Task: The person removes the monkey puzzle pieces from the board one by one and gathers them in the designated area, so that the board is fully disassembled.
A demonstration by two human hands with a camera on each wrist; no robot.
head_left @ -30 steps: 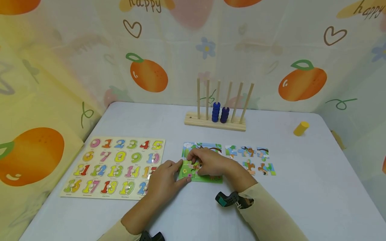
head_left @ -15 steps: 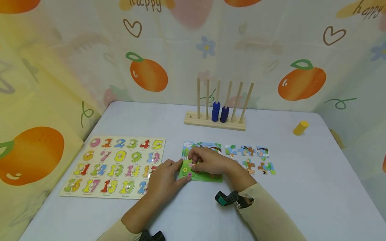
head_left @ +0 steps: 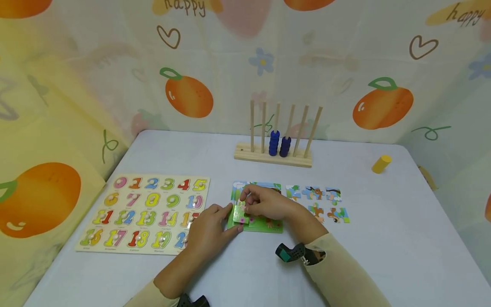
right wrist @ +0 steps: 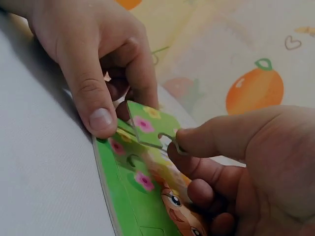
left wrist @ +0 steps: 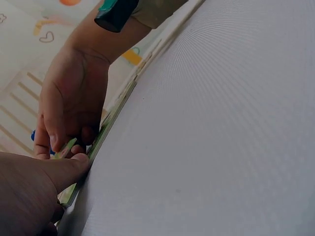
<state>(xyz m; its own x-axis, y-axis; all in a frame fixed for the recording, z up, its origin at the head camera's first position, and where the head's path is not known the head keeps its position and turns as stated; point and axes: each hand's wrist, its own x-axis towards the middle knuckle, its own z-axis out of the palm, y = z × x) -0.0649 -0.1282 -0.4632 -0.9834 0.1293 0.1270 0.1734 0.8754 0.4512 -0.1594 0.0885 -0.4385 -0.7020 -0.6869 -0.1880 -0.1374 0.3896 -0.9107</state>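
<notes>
Piece [right wrist: 146,124]: raised over the left part of the board [right wrist: 109,172], tilted, printed side toward the right wrist camera; contact with the board below cannot be told.
Right hand [head_left: 270,204]: thumb and index clamped on the piece at its notched edge; remaining fingers curled, holding nothing visible. Likely reason: an edge pinch leaves the other sides free and the print readable.
Left hand [head_left: 209,228]: thumb and index apart, thumb on the board's near left corner, index along its left edge. Likely reason: bracing the board against sliding.
Board: flat on the tabletop [head_left: 383,238], between the hands, probably to keep both within easy reach.
Loose pieces [head_left: 315,192]: spread right of the board, print up, probably for picking by sight on the right hand's side.
Set aside: number board [head_left: 163,199] at left, peg rack [head_left: 264,158] with blue beads [head_left: 273,143] behind, yellow cylinder [head_left: 381,164] far right; apparently parked outside the work area.
Hidden: mid-board, under the right hand; part of one loose piece, behind the wrist; lower right of the number board, behind the left hand.
Hard to read: left wrist view, dark, the piece only a green sliver; left index tip, masked by the piece in the right wrist view.
</notes>
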